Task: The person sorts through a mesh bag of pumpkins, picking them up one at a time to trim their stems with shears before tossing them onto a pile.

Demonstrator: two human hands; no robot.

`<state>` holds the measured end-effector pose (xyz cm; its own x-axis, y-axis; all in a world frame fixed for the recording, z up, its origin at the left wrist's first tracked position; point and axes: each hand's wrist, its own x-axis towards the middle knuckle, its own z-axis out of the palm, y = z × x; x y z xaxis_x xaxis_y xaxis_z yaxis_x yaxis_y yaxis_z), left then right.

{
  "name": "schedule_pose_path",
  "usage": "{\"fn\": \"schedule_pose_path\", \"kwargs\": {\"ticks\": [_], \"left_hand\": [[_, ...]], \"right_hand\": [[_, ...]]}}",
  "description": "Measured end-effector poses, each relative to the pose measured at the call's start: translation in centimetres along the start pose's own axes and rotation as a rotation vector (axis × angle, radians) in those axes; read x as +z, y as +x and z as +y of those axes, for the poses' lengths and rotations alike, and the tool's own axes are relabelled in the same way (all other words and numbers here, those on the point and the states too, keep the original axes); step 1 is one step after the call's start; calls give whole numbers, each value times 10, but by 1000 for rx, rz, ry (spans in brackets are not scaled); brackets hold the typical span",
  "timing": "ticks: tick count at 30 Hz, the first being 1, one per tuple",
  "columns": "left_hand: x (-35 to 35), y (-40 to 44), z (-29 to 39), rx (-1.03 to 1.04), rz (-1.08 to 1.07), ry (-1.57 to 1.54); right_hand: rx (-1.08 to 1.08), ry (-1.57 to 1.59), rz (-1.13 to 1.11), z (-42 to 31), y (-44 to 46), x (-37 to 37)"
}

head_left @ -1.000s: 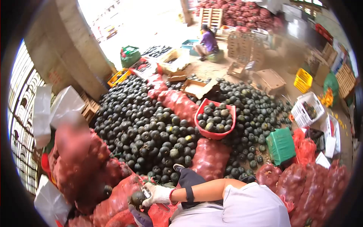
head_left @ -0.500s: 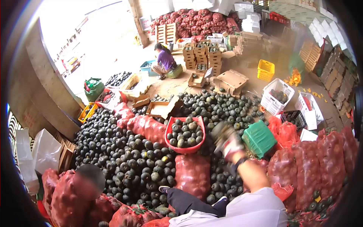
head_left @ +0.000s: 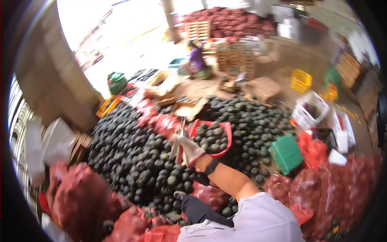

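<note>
My right hand [head_left: 186,147], in a white glove with a red cuff edge, reaches forward and left over the heap of dark green squashes [head_left: 149,173]. Its fingers are closed, and a thin pointed metal tip and a bit of red show at them; this looks like a pair of pruning shears [head_left: 183,124], though motion blurs it. Just right of the glove stands a red tub [head_left: 228,139] filled with squashes. A filled red mesh sack [head_left: 163,124] lies beyond the hand. My left hand is out of view.
Full red mesh sacks [head_left: 306,189] stand at right, more [head_left: 80,193] at left. A green box [head_left: 286,153], white crate [head_left: 310,109] and yellow crate [head_left: 301,82] are on the right. Farther back, a person in purple [head_left: 196,60] sits low near stacked cartons [head_left: 234,60].
My right hand has swung left, from the right side of the red tub to its left side, over the squashes. The view has turned, shifting the scene rightward.
</note>
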<state>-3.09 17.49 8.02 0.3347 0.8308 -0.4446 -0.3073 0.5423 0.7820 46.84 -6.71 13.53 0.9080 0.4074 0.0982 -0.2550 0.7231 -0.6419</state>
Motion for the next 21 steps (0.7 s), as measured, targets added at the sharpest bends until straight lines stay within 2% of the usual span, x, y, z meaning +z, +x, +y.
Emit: {"fn": "schedule_pose_path", "kwargs": {"ticks": [1,3,4,5,8,9,11,12,13,14,15,16,18,20,21], "left_hand": [[-29,-7,4,39,55,-69],[-95,-21,7,118,154,-240],[-128,-32,5,159,190,-341],[-161,-49,7,223,268,-381],[-222,-66,3,306,380,-495],[-240,-74,1,323,403,-529],[-267,-90,-3,355,459,-569],[-273,-97,4,353,482,-568],[-274,-106,9,339,599,-550],[-279,-108,19,286,761,-356],[-292,-112,33,148,824,-219],[-305,-117,48,3,868,-87],[-513,-87,36,-21,675,-65],[-459,-120,103,47,865,393],[-449,-122,126,123,904,516]], "right_hand": [[313,153,-53,23,-20,15],[626,218,-39,84,-52,29],[612,142,11,131,-67,27],[743,7,-167,165,-76,8],[791,-126,24,210,-116,-7],[784,-191,56,217,-127,-13],[828,-250,-25,211,-136,-10],[914,-509,-66,195,-131,-13],[829,-501,-111,246,-99,-107],[924,-488,16,230,-108,-92],[1010,-467,155,209,-120,-64],[1005,-594,149,214,-107,-92],[987,-694,197,210,-101,-106],[986,-750,213,211,-101,-112],[988,-769,225,212,-101,-113]]}}
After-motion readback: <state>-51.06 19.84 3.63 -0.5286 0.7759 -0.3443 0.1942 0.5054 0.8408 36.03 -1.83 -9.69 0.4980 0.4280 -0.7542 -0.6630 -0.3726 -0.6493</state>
